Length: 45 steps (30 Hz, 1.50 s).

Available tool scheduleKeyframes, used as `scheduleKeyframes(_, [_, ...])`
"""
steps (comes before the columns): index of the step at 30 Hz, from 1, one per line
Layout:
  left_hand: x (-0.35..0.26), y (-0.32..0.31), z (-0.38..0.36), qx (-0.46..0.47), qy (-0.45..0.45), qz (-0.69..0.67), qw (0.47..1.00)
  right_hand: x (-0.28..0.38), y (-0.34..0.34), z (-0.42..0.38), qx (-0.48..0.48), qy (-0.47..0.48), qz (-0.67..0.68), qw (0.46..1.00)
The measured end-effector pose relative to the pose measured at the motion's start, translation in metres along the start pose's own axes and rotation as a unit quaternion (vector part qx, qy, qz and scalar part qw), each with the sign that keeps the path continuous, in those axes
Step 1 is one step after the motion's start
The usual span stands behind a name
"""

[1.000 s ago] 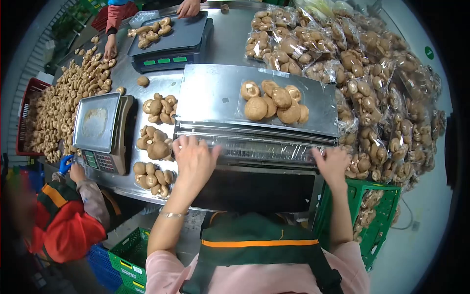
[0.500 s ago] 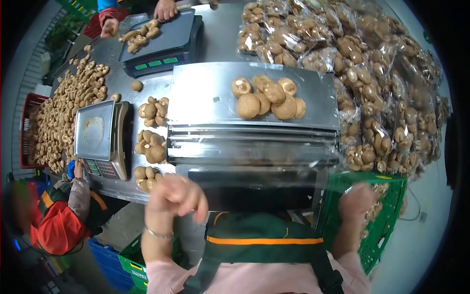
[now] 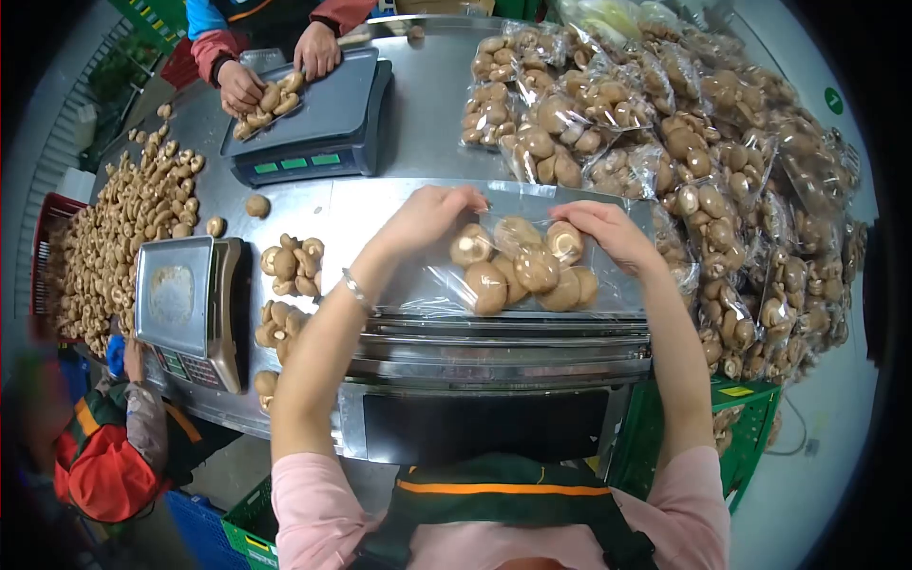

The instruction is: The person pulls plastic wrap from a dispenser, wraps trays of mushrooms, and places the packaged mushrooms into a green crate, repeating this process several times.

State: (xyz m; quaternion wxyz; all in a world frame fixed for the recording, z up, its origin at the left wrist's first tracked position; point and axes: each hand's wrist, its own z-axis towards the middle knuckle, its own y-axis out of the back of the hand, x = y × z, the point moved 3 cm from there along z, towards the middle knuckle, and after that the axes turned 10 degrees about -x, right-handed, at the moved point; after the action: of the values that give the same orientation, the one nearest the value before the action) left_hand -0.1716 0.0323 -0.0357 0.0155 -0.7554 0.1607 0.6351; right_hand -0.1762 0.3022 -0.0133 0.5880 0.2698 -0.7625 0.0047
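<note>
A clear sheet of plastic film (image 3: pixel 432 296) lies over a cluster of brown mushrooms (image 3: pixel 537 271) on the metal plate of the wrapping machine (image 3: pixel 356 214). My left hand (image 3: pixel 432 217) is at the far left of the cluster, its fingers closed on the film's far edge. Across from it, my right hand (image 3: pixel 613 236) grips the film at the far right, thumb and fingertips beside a mushroom showing its stem. Glare hides parts of the film's outline.
Small mushroom piles (image 3: pixel 294 266) sit left of the machine. Wrapped mushroom packs (image 3: pixel 703 204) are heaped on the right. Two scales (image 3: pixel 176 285) stand left and far left; a person's hands (image 3: pixel 318 49) handle mushrooms on the far one. A green crate (image 3: pixel 750 418) is at lower right.
Both my hands have moved forward from the machine's near side to the mushrooms, and film now covers them. The other person's hands have come onto the mushrooms on the far scale.
</note>
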Motion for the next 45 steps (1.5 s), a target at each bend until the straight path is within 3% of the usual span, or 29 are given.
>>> scheduleKeyframes(1, [-0.005, 0.008, -0.007, 0.062, 0.042, -0.010, 0.997, 0.001, 0.000, -0.004, 0.026, -0.071, 0.039, 0.996])
scheduleKeyframes(4, [-0.021, 0.016, -0.039, 0.150, 0.159, -0.004, 0.976, -0.001, -0.007, -0.021, 0.001, -0.141, 0.096, 0.985])
scheduleKeyframes(8, [0.002, 0.011, -0.048, 0.114, 0.208, -0.009, 0.971, -0.001, -0.020, -0.034, -0.050, -0.149, 0.203, 0.967])
scheduleKeyframes(9, [-0.006, 0.000, -0.057, 0.070, 0.135, -0.084, 0.985, -0.004, -0.022, -0.042, -0.049, -0.149, 0.217, 0.963])
scheduleKeyframes(10, [-0.007, -0.005, -0.067, 0.041, 0.127, -0.086, 0.987, -0.008, -0.021, -0.054, -0.047, -0.146, 0.231, 0.961])
scheduleKeyframes(12, [-0.019, -0.014, -0.104, 0.090, 0.134, -0.096, 0.982, -0.004, -0.029, -0.094, -0.020, -0.160, 0.322, 0.933])
scheduleKeyframes(14, [-0.039, -0.026, -0.152, 0.098, 0.078, -0.053, 0.991, -0.004, -0.030, -0.145, -0.011, -0.089, 0.178, 0.980])
scheduleKeyframes(15, [-0.040, -0.029, -0.178, 0.112, 0.127, -0.043, 0.985, -0.001, -0.031, -0.171, -0.003, -0.074, 0.077, 0.994])
scheduleKeyframes(18, [-0.029, -0.040, -0.241, 0.163, 0.156, -0.031, 0.974, 0.015, -0.058, -0.232, 0.048, -0.104, -0.007, 0.993])
scheduleKeyframes(20, [-0.016, -0.046, -0.268, 0.178, 0.171, -0.089, 0.965, -0.010, -0.076, -0.247, 0.098, -0.215, 0.009, 0.972])
scheduleKeyframes(21, [0.001, -0.045, -0.275, 0.154, 0.197, -0.108, 0.962, -0.026, -0.090, -0.243, 0.086, -0.078, -0.052, 0.992])
scheduleKeyframes(24, [0.072, -0.039, -0.282, 0.049, 0.241, -0.130, 0.960, -0.088, -0.111, -0.244, 0.030, -0.244, 0.088, 0.965])
scheduleKeyframes(25, [0.089, -0.040, -0.284, -0.009, 0.240, -0.123, 0.963, -0.081, -0.119, -0.247, -0.015, -0.321, 0.225, 0.920])
scheduleKeyframes(28, [0.092, -0.048, -0.293, -0.189, 0.184, -0.109, 0.958, -0.120, -0.119, -0.269, -0.162, -0.222, 0.114, 0.955])
scheduleKeyframes(29, [0.079, -0.052, -0.295, -0.249, 0.123, 0.016, 0.961, -0.121, -0.126, -0.274, -0.158, -0.153, 0.077, 0.972])
scheduleKeyframes(30, [0.093, -0.059, -0.293, -0.310, 0.084, 0.021, 0.947, -0.124, -0.129, -0.278, -0.201, -0.171, 0.154, 0.952])
scheduleKeyframes(32, [0.108, -0.062, -0.298, -0.362, 0.171, -0.214, 0.891, -0.123, -0.128, -0.278, -0.287, -0.208, 0.297, 0.887])
scheduleKeyframes(34, [0.083, -0.056, -0.320, -0.413, 0.261, -0.283, 0.825, -0.091, -0.113, -0.297, -0.315, -0.256, 0.385, 0.829])
scheduleKeyframes(36, [0.103, -0.057, -0.369, -0.366, 0.278, -0.346, 0.818, -0.095, -0.110, -0.334, -0.330, -0.321, 0.435, 0.774])
scheduleKeyframes(37, [0.114, -0.067, -0.395, -0.340, 0.347, -0.347, 0.802, -0.156, -0.113, -0.361, -0.301, -0.234, 0.218, 0.898])
scheduleKeyframes(38, [0.124, -0.076, -0.413, -0.311, 0.414, -0.346, 0.783, -0.171, -0.129, -0.366, -0.241, -0.235, -0.050, 0.940])
scheduleKeyframes(39, [0.128, -0.089, -0.417, -0.265, 0.454, -0.260, 0.810, -0.186, -0.145, -0.371, -0.178, -0.219, -0.318, 0.905])
scheduleKeyframes(40, [0.132, -0.107, -0.415, -0.214, 0.487, -0.172, 0.829, -0.208, -0.169, -0.369, -0.165, -0.212, -0.252, 0.930])
scheduleKeyframes(41, [0.136, -0.127, -0.406, -0.200, 0.420, -0.201, 0.862, -0.230, -0.189, -0.368, -0.153, -0.202, -0.185, 0.949])
scheduleKeyframes(42, [0.135, -0.146, -0.394, -0.185, 0.351, -0.235, 0.887, -0.213, -0.206, -0.361, -0.077, -0.232, 0.163, 0.956])
scheduleKeyframes(43, [0.131, -0.156, -0.384, -0.145, 0.290, -0.325, 0.889, -0.201, -0.212, -0.358, -0.040, -0.226, 0.335, 0.914])
scheduleKeyframes(44, [0.112, -0.161, -0.369, -0.069, 0.230, -0.482, 0.843, -0.188, -0.217, -0.354, 0.005, -0.235, 0.492, 0.838])
scheduleKeyframes(45, [0.090, -0.165, -0.354, 0.029, 0.159, -0.623, 0.765, -0.186, -0.217, -0.356, 0.001, -0.240, 0.494, 0.836])
